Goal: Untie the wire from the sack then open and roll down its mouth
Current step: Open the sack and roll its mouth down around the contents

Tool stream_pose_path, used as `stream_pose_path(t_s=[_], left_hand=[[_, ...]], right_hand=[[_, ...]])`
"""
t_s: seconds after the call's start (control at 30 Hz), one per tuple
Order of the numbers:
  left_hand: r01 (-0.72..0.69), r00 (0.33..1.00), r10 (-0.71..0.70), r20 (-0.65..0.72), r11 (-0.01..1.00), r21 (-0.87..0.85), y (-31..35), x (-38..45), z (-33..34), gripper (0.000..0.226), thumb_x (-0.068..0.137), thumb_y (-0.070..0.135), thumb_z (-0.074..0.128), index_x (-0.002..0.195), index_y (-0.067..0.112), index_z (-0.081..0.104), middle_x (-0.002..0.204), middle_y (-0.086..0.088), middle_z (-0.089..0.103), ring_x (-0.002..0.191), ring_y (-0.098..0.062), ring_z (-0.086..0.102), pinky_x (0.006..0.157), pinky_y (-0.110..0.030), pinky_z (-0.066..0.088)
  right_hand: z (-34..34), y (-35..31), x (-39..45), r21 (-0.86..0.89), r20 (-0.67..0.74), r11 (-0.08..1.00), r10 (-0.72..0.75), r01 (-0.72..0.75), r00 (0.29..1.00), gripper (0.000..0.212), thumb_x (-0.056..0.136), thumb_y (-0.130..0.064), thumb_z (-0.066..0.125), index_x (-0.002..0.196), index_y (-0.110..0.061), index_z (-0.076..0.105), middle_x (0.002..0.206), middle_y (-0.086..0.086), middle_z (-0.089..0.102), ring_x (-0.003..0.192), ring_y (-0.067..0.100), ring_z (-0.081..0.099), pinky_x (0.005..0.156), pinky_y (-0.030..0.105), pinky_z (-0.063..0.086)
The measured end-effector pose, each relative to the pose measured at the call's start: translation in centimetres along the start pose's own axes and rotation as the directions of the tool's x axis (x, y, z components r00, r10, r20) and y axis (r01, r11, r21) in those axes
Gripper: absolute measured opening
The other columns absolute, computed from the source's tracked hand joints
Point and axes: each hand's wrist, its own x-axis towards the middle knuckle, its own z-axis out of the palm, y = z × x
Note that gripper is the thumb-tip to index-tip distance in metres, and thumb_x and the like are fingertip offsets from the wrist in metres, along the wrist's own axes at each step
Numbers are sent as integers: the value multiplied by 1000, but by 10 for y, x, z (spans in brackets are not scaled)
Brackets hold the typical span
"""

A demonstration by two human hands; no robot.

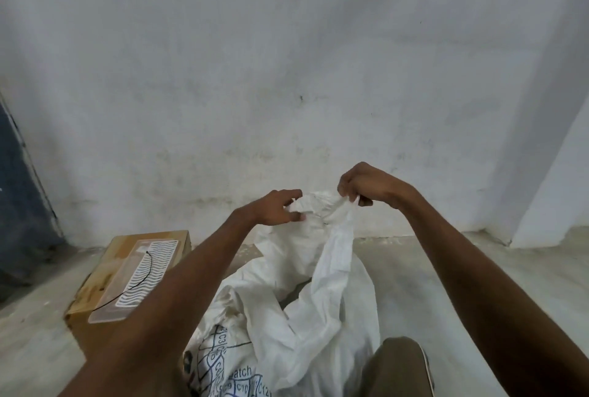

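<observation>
A white woven sack (299, 294) with blue printed marks stands on the floor in front of me, its bunched mouth (322, 205) lifted up. My left hand (277, 208) pinches the left side of the bunched mouth. My right hand (366, 187) grips the right side of it, fingers closed on the fabric. A thin black wire (140, 278) lies curled on a clear plastic tray on the cardboard box to the left, apart from the sack.
A cardboard box (105, 272) carries a clear plastic tray (143, 275) at the left. A white wall (287, 77) rises close behind the sack. A dark blue panel (19, 199) stands at the far left. My knee (398, 364) is at the bottom right.
</observation>
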Motion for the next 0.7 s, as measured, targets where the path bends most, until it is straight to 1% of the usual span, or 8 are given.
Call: stream_pose_path(t_s=[0.07, 0.13, 0.2, 0.3, 0.43, 0.5, 0.57, 0.7], left_hand=[[26, 999, -25, 21, 1000, -13, -7, 0, 2, 39, 81, 46, 80, 90, 27, 47, 67, 8, 55, 61, -9, 47, 68, -28, 42], [64, 991, -66, 118, 998, 21, -10, 1, 2, 45, 74, 40, 87, 95, 28, 49, 76, 8, 59, 67, -7, 53, 74, -29, 47], [87, 974, -116, 195, 985, 149, -12, 5, 4, 47, 71, 35, 88, 101, 29, 52, 87, 8, 62, 82, -13, 60, 76, -31, 50], [72, 996, -86, 39, 960, 270, -19, 14, 5, 31, 75, 31, 84, 94, 15, 65, 93, -4, 67, 92, -28, 65, 73, -29, 44], [136, 958, -95, -269, 981, 137, -21, 26, -5, 37, 72, 28, 84, 102, 14, 69, 103, -8, 69, 96, -29, 64, 77, -33, 48], [128, 930, -98, -353, 990, 64, -18, 31, -12, 31, 67, 25, 87, 86, 20, 64, 86, 0, 66, 87, -27, 65, 65, -27, 42], [110, 942, -98, -321, 994, 21, -18, 31, -20, 34, 64, 24, 90, 81, 22, 60, 80, 4, 61, 80, -22, 63, 59, -22, 37], [88, 996, -87, -13, 996, 7, -42, 9, -22, 31, 74, 35, 88, 93, 19, 70, 91, 1, 72, 83, -21, 66, 72, -35, 52]], right_hand=[[-11, 16, 9, -265, -137, 957, 86, -120, 987, 14, 78, -4, 52, 66, 2, 55, 69, 19, 59, 49, 28, 53, 46, 27, 41], [-14, 29, 17, -383, -223, 893, 158, -236, 962, 14, 86, -7, 50, 75, 0, 52, 91, 24, 61, 54, 30, 61, 50, 28, 47], [-7, 35, 24, -529, -275, 789, 189, -313, 943, 21, 92, -17, 53, 104, -1, 58, 118, 24, 57, 89, 37, 67, 71, 34, 52], [13, 35, 35, -742, -298, 620, 34, -254, 954, 46, 92, -34, 55, 133, -14, 50, 135, 14, 49, 123, 38, 50, 98, 46, 44], [45, 21, 55, -496, -149, 868, -103, 15, 983, 43, 95, -49, 54, 129, -22, 56, 124, 3, 61, 114, 27, 57, 97, 46, 47], [56, 12, 58, -540, -154, 837, -205, 92, 966, 43, 93, -58, 57, 115, -21, 58, 109, -2, 63, 102, 23, 61, 83, 40, 49], [62, 11, 63, -576, -178, 804, -297, 145, 938, 31, 96, -51, 58, 96, -20, 56, 98, 0, 66, 94, 26, 64, 70, 34, 43], [48, 21, 66, -516, -286, 848, -301, 118, 910, 15, 98, -40, 58, 96, -25, 60, 98, -2, 69, 92, 25, 64, 72, 34, 45]])
